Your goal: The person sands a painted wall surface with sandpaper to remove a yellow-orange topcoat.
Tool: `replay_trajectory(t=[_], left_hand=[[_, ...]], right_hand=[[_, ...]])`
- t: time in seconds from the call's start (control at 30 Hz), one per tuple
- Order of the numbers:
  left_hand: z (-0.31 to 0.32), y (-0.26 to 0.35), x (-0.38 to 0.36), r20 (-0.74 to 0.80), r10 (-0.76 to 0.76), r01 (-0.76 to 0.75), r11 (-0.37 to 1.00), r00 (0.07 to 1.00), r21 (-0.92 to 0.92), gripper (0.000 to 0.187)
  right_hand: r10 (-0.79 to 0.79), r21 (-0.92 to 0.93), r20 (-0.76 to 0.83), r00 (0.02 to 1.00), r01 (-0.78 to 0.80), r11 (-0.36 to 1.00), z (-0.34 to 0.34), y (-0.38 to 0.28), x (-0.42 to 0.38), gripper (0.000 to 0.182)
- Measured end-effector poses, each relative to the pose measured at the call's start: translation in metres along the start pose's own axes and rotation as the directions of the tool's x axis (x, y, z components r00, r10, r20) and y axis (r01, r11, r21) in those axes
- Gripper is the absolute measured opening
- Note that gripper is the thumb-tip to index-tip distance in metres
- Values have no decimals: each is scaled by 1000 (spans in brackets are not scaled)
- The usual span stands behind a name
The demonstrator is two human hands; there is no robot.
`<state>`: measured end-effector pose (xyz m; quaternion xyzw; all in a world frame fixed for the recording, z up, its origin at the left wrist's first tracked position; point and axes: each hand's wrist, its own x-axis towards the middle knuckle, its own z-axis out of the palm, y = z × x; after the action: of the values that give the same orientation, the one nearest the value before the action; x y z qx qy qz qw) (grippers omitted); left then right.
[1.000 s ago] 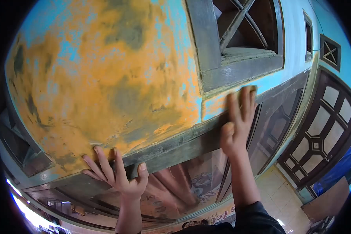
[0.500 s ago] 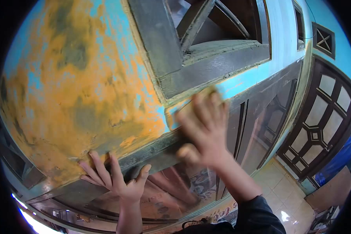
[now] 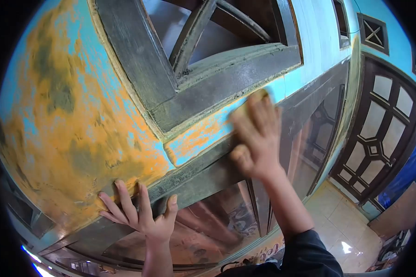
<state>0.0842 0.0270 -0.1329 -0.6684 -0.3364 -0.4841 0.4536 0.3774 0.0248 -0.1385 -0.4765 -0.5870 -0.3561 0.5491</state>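
My left hand [image 3: 152,221] rests with spread fingers against the lower edge of the patchy orange and blue wall [image 3: 78,138] and the dark wooden frame below it. Nothing is in it. My right hand [image 3: 261,143], smeared by motion, presses a tan piece of sandpaper [image 3: 262,94] against the narrow painted strip [image 3: 203,134] under the vent frame. Most of the sandpaper is hidden beneath the palm and fingers. The left part of the strip is worn to orange with blue flecks; farther right it stays light blue.
Above the strip is a dark wooden vent frame [image 3: 226,76] with crossed bars and a dusty sill. Below runs a dark wooden beam [image 3: 208,180] over glass panes. A brown paneled door [image 3: 374,134], tiled floor [image 3: 328,207] and leaning board [image 3: 397,212] are at the right.
My right hand has slid right and slightly up along the strip with the sandpaper, uncovering the worn orange and blue part. The view has shifted; my left hand stays against the wall edge.
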Motion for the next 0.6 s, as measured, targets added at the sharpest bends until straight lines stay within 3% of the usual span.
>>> replay_trajectory(t=[0.07, 0.13, 0.2, 0.27, 0.33, 0.4, 0.53, 0.6], left_hand=[[-1, -1, -3, 20, -18, 19, 1000, 1000, -15, 65], [1, 0, -3, 18, -15, 16, 1000, 1000, -13, 64], [1, 2, -4, 20, -21, 21, 1000, 1000, -5, 63], [0, 2, -3, 33, -21, 21, 1000, 999, -5, 62], [2, 2, -2, 27, -17, 17, 1000, 1000, 3, 62], [2, 3, -4, 24, -18, 18, 1000, 1000, 3, 62], [2, 3, -3, 24, -22, 22, 1000, 999, -3, 62], [1, 3, -1, 25, -3, 3, 1000, 1000, 4, 63]], right_hand=[[195, 47, -143, 970, -190, 981, 0, 6, 12, 69], [129, 46, -63, 990, -126, 991, 3, -32, 8, 67], [-142, 83, 159, 977, 130, 988, 9, -62, -15, 65], [-245, -46, 89, 965, 249, 967, 14, -40, -17, 64], [90, -20, 30, 996, -89, 996, -6, -14, -1, 63], [214, 27, -122, 969, -212, 977, 1, -7, 5, 64], [-127, 42, 120, 985, 123, 992, 10, -64, -15, 64], [-150, -80, 61, 987, 154, 985, 10, -31, -10, 63]])
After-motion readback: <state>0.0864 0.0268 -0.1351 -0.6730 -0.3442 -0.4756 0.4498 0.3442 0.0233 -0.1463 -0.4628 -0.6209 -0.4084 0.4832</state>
